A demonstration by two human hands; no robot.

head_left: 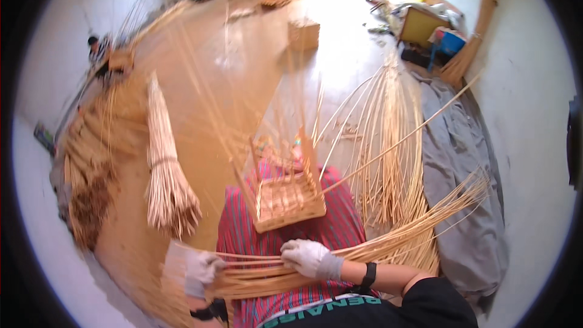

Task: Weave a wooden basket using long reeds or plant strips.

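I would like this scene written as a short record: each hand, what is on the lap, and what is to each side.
Left hand: white-gloved, blurred, at the thin strips; grip unclear
Right hand: white-gloved, on the same strips
On lap: striped red cloth, partly woven basket with long stakes
To left: tied bundle
To right: loose strips, grey cloth

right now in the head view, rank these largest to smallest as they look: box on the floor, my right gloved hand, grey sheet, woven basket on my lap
1. Grey sheet
2. Woven basket
3. Right gloved hand
4. Box, farther away, so its real size is unsure
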